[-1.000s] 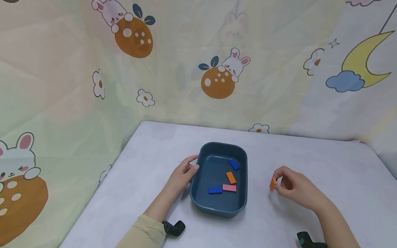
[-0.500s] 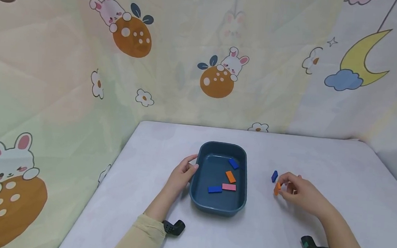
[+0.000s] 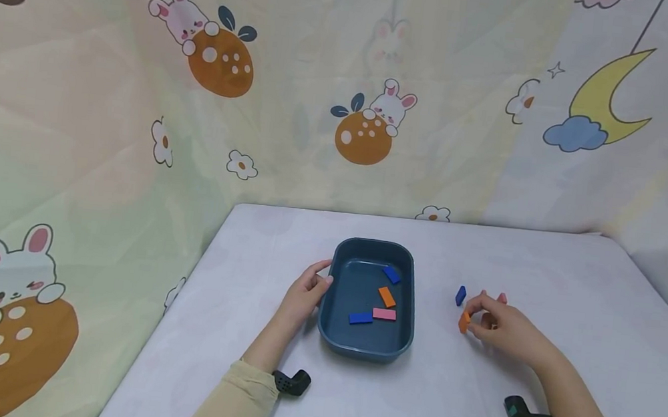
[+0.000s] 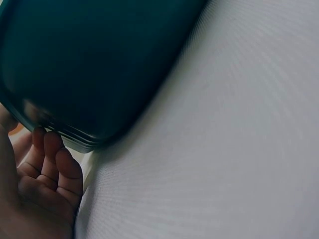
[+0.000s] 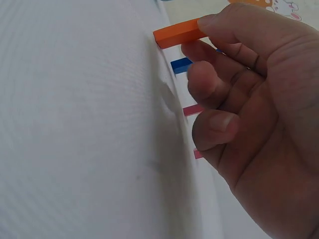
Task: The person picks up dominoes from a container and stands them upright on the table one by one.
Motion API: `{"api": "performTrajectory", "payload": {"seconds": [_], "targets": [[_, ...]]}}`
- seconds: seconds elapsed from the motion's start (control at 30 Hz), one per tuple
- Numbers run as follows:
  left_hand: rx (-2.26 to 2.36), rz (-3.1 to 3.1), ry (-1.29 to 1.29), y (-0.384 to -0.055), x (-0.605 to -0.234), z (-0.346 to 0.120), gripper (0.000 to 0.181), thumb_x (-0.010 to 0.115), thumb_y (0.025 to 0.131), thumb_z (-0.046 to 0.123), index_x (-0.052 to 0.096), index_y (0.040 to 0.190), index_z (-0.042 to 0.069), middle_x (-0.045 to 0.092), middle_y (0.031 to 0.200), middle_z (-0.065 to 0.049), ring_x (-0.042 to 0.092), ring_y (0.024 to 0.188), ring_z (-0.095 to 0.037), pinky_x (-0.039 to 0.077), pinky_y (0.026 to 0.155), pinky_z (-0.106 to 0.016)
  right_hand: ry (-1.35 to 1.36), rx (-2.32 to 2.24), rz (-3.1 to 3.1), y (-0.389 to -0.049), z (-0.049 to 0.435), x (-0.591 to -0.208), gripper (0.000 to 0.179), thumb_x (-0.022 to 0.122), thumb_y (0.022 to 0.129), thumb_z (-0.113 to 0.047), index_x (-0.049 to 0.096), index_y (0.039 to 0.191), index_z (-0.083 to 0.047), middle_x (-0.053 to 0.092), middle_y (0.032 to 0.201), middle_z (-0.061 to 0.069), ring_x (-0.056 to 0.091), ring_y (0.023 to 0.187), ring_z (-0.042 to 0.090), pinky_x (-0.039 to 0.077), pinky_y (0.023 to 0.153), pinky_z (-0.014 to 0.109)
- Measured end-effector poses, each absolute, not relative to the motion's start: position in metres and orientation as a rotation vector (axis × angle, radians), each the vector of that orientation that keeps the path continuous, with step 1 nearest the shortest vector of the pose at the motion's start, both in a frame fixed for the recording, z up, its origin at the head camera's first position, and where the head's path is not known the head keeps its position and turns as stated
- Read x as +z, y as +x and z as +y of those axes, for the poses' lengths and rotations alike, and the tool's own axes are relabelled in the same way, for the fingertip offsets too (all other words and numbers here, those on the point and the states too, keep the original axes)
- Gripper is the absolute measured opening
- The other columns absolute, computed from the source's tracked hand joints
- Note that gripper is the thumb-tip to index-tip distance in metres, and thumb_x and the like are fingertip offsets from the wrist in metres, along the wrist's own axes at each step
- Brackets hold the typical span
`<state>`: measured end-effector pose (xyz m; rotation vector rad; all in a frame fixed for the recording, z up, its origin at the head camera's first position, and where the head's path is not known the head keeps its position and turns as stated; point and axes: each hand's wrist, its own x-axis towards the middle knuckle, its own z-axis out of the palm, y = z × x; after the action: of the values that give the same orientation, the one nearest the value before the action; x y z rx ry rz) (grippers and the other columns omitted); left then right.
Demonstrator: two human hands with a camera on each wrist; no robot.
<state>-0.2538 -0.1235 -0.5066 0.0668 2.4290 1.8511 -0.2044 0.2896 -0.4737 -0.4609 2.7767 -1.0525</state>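
My left hand (image 3: pixel 304 293) holds the left rim of a dark blue rectangular tray (image 3: pixel 322 328), thumb at the rim and fingers along the outer wall. Between the thumb and forefinger of my right hand (image 3: pixel 506 326) is an orange domino (image 3: pixel 464 322), held upright; whether its lower end touches the table I cannot tell. Just behind it a blue domino (image 3: pixel 461 296) stands on end, apart from the hand. Pink dominoes (image 5: pixel 192 109) stand beyond my right fingers, partly hidden by them.
Inside the tray lie two blue dominoes (image 3: pixel 361 318), an orange one (image 3: pixel 387 297) and a pink one (image 3: pixel 384 314). The table has a white cover (image 3: pixel 412 404), and a printed cloth (image 3: pixel 296 97) hangs behind its far edge.
My right hand has shifted slightly right and nearer with the orange domino. The standing blue domino, hidden at first, has come into view. My left hand stays at the tray.
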Motion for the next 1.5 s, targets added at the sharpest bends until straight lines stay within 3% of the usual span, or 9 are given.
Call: {"api": "performTrajectory", "payload": {"seconds": [0.73, 1.0, 1.27, 1.5], "targets": [[1.840, 2.436, 0.050, -0.254, -0.506, -0.123, 0.042, 0.059, 0.097, 0.043, 0.051, 0.138, 0.041, 0.063, 0.093, -0.004, 0.059, 0.078, -0.022, 0.048, 0.070, -0.031, -0.469, -1.062, 2.745, -0.206, 0.292, -0.476, 0.027, 0.069, 0.090, -0.012, 0.056, 0.113, -0.016, 0.061, 0.089, 0.004, 0.053, 0.076, 0.009, 0.047, 0.061, 0.024], [1.847, 2.432, 0.049, -0.253, -0.507, -0.123, 0.041, 0.059, 0.097, 0.043, 0.051, 0.137, 0.043, 0.063, 0.092, -0.004, 0.059, 0.078, -0.022, 0.048, 0.070, -0.031, -0.424, -1.091, 2.730, -0.203, 0.288, -0.468, 0.027, 0.070, 0.091, -0.017, 0.056, 0.113, -0.016, 0.063, 0.087, 0.005, 0.055, 0.070, 0.013, 0.046, 0.059, 0.025], [1.840, 2.436, 0.040, -0.255, -0.509, -0.124, 0.042, 0.059, 0.096, 0.045, 0.051, 0.137, 0.045, 0.062, 0.092, -0.003, 0.059, 0.078, -0.022, 0.048, 0.070, -0.031, -0.448, -1.082, 2.802, -0.205, 0.288, -0.468, 0.025, 0.068, 0.091, -0.014, 0.057, 0.113, -0.018, 0.064, 0.092, 0.003, 0.056, 0.073, 0.012, 0.047, 0.060, 0.025], [1.842, 2.440, 0.047, -0.254, -0.508, -0.124, 0.043, 0.059, 0.096, 0.047, 0.052, 0.138, 0.042, 0.063, 0.092, -0.003, 0.059, 0.076, -0.020, 0.048, 0.069, -0.031, -0.524, -1.069, 2.877, -0.206, 0.279, -0.459, 0.024, 0.069, 0.092, -0.018, 0.059, 0.113, -0.018, 0.060, 0.086, 0.000, 0.054, 0.074, 0.011, 0.045, 0.062, 0.024]]}}
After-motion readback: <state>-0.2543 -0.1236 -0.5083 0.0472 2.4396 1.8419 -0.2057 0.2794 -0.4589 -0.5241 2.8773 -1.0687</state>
